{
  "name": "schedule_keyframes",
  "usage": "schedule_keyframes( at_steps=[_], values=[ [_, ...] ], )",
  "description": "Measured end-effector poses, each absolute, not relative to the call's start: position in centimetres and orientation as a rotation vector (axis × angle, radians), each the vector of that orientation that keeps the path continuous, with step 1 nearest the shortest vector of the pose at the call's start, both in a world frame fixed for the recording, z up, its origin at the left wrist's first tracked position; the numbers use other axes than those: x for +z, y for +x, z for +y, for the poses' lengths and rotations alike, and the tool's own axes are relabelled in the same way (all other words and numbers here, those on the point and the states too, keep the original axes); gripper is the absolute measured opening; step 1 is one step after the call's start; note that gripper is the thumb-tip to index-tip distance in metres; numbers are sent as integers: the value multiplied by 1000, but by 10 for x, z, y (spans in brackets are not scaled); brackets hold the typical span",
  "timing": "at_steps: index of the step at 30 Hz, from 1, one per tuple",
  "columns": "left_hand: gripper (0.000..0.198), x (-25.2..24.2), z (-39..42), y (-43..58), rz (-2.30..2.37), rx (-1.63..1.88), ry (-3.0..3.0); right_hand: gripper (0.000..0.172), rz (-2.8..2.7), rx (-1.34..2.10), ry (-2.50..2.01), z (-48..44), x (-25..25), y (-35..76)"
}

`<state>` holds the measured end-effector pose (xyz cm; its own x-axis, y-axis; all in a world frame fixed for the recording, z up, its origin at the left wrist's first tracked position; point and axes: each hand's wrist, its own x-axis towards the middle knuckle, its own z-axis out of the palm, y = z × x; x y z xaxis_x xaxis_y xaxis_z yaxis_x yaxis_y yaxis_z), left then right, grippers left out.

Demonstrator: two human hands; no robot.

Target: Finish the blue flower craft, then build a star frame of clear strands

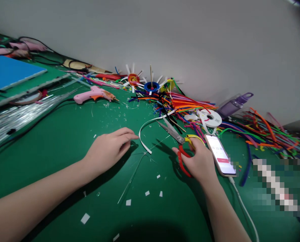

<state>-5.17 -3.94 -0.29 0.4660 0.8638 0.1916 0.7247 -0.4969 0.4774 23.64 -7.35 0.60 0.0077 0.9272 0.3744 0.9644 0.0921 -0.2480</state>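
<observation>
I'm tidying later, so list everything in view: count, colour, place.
Scissors: one, red-yellow handles, right of centre
Curled strip: one, white, centre
Glue guns: at least two, pink, left
Spoked pieces: at least two, orange, blue, back
Coloured stems: many, mixed, back and right
Spool: one, white, back right
Bottle: one, purple, back right
Phone: one, pale-rimmed, right
Cables: at least two, black left, white right
Scraps: several, white, front
Board: one, blue, far left
Strands: many, silvery, left
Table: one, green, underneath
Wall: one, grey, behind
Pixelated patch: one, unidentifiable, right
Left hand: one, bare, by strip
Right hand: one, bare, holding scissors
</observation>
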Motion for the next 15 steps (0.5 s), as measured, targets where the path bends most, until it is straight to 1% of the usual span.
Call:
schedule_keyframes(
  at_steps=[4, 10, 13, 15],
  values=[
    [30, -11, -34, -52, 1283, 580, 2524, 34, -1943, -131, -1851, -74, 6, 236],
    [26, -17, -28, -49, 1098, 578, 2528, 38, -1915, -144, -1840, -73, 5, 237],
    [24, -16, -29, -48, 1083, 541, 2498, 40, -1816, -132, -1848, -75, 7, 236],
    [25, -14, -30, -47, 1070, 515, 2472, 40, -1688, -57, -1857, -76, 9, 235]
  ],
)
